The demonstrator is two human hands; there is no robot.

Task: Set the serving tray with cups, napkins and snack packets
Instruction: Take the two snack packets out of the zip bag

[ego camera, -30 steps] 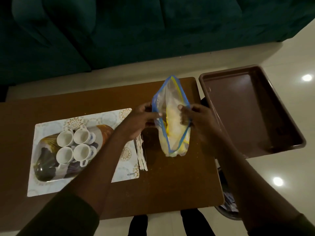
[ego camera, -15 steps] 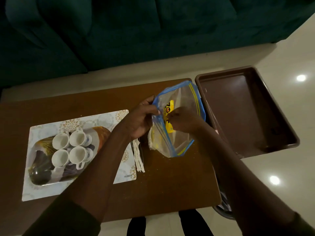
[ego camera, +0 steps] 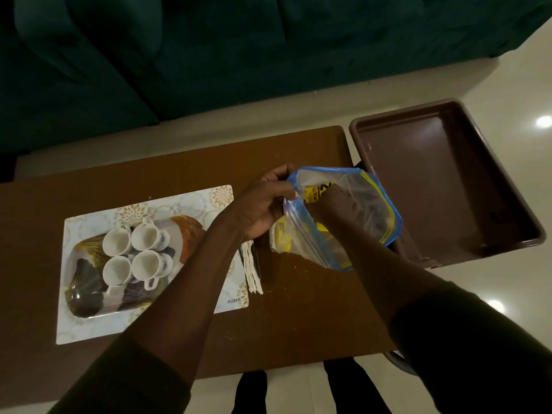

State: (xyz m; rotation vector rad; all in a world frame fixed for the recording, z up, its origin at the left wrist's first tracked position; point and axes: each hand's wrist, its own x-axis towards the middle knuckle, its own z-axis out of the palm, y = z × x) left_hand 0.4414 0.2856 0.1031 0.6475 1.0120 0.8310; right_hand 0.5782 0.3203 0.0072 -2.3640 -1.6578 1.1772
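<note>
Right hand [ego camera: 337, 201] reaches inside zip bag [ego camera: 370, 204], grip unclear; left hand [ego camera: 263, 207] pinches bag mouth; snack packets [ego camera: 316, 192] at right fingertips.

Two bare hands in view, no gloves, rings or watch seen. Left hand [ego camera: 263, 204] fully visible; fingers [ego camera: 280, 174] bare. Right hand [ego camera: 343, 204] seen only through clear plastic, detail blurred. Forearms uncovered from wrist to near elbow. Left sleeve [ego camera: 128, 380] dark, long, pushed up, cuff bunched in soft fold. Right sleeve [ego camera: 478, 348] same dark cloth, cuff edge rounded. Dark trouser legs [ego camera: 355, 386] showed below, colour unclear in dim light.
</note>
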